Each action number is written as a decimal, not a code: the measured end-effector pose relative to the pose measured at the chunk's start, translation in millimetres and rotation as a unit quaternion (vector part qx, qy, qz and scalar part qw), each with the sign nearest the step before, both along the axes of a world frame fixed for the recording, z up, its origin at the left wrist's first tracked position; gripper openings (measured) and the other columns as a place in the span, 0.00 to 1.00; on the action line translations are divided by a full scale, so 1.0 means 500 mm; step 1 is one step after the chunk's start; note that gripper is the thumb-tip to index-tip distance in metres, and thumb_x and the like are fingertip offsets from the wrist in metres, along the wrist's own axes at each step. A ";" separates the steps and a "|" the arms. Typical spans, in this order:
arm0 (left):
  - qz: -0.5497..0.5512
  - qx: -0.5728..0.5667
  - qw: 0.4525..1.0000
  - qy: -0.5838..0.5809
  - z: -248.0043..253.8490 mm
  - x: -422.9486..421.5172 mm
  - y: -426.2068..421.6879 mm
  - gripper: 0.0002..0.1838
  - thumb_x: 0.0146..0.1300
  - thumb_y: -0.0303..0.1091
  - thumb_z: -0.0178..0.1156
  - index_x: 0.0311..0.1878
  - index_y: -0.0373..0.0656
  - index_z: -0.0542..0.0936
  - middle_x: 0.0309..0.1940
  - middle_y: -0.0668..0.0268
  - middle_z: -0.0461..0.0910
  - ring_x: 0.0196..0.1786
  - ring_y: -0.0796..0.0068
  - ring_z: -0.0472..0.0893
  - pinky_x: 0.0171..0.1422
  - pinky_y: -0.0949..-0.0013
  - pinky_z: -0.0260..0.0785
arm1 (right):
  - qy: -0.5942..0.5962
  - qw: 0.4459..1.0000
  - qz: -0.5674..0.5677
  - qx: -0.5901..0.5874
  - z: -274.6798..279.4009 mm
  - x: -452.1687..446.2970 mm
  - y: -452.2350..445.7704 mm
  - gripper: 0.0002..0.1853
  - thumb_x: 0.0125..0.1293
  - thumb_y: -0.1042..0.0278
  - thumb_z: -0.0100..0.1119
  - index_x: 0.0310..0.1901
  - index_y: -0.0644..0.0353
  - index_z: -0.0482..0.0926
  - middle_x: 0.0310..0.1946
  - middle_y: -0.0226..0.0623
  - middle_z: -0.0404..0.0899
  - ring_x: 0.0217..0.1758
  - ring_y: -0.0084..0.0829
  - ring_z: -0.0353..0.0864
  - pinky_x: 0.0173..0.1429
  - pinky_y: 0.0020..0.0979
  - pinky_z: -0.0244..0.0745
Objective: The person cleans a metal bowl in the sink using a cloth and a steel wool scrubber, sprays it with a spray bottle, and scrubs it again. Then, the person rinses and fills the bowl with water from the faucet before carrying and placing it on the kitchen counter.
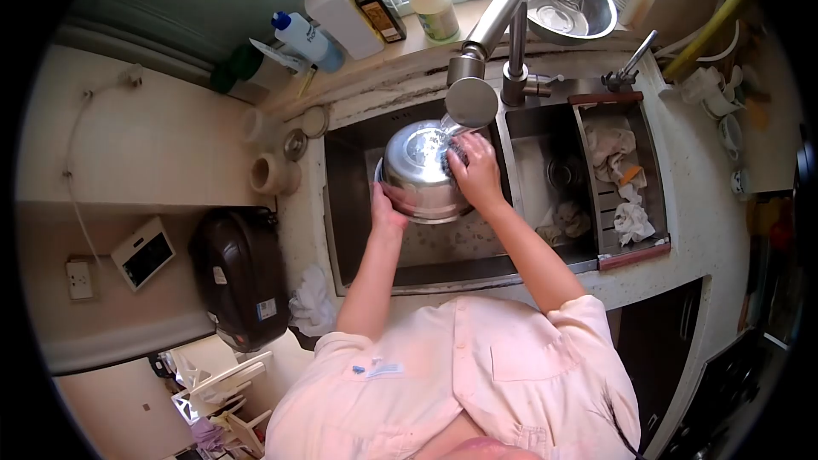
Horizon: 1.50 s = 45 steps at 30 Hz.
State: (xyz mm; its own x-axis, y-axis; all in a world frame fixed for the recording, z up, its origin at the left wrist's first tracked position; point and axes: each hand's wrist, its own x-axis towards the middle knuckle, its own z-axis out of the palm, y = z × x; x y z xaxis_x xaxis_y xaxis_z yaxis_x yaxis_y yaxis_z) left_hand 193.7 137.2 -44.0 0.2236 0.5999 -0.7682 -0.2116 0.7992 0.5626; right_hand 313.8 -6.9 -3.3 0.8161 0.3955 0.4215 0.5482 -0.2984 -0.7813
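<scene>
A shiny steel bowl (pixel 416 169) is held bottom up and tilted over the large left sink basin (pixel 358 247). My left hand (pixel 389 209) grips its rim at the lower left, with the fingers mostly hidden behind the metal. On the bowl's upturned base, my right hand (pixel 479 172) presses a dark scouring pad (pixel 457 153), its fingers curled over it. Just above hangs the faucet head (pixel 472 102), and water appears to run from it onto the base.
The smaller right basin (pixel 532 153) has a drain strainer and a crumpled cloth. Beside it, a slotted tray (pixel 607 226) holds rags. Behind the faucet stand a spray bottle (pixel 434 8), several other bottles and a metal basin (pixel 588 21). A small jar (pixel 264 175) sits left.
</scene>
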 end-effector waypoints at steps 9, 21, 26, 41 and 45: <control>-0.262 0.100 0.960 -0.002 0.116 -0.017 -0.087 0.18 0.64 0.52 0.48 0.22 0.56 0.65 0.13 0.79 0.59 0.13 0.85 0.59 0.13 0.75 0.51 | 0.009 1.000 -0.016 0.003 -0.049 0.055 0.063 0.14 0.55 0.61 0.56 0.41 0.59 0.78 0.42 0.40 0.77 0.50 0.43 0.72 0.55 0.38 0.65; -0.555 0.726 0.405 0.023 0.258 -0.022 -0.133 0.10 0.49 0.37 0.65 0.23 0.43 0.75 0.18 0.66 0.75 0.19 0.68 0.73 0.24 0.69 0.65 | -0.075 0.864 -0.365 -0.340 -0.045 0.152 -0.423 0.25 0.56 0.53 0.59 0.52 0.59 0.72 0.55 0.48 0.66 0.59 0.53 0.60 0.59 0.49 0.59; -0.575 0.782 0.240 -0.007 0.236 -0.030 -0.149 0.13 0.52 0.38 0.60 0.19 0.46 0.69 0.17 0.69 0.71 0.24 0.68 0.75 0.26 0.66 0.66 | 0.529 0.839 -0.007 0.127 0.052 0.057 -0.356 0.29 0.60 0.47 0.53 0.58 0.56 0.66 0.56 0.44 0.67 0.53 0.41 0.70 0.54 0.45 0.67; -0.479 0.399 0.767 0.155 0.052 -0.109 -0.091 0.42 0.50 0.49 0.65 0.64 0.44 0.56 0.50 0.63 0.73 0.49 0.64 0.74 0.58 0.60 0.64 | 0.327 0.938 0.065 0.095 -0.024 -0.029 -0.185 0.29 0.55 0.78 0.42 0.62 0.63 0.58 0.53 0.43 0.70 0.57 0.32 0.68 0.60 0.28 0.60; -0.478 0.132 0.868 -0.008 0.028 -0.071 -0.100 0.21 0.60 0.40 0.57 0.53 0.41 0.67 0.42 0.65 0.76 0.42 0.75 0.77 0.46 0.68 0.72 | 0.404 0.906 0.057 0.114 0.006 0.023 -0.204 0.20 0.60 0.74 0.44 0.56 0.65 0.66 0.49 0.39 0.74 0.52 0.27 0.71 0.56 0.27 0.63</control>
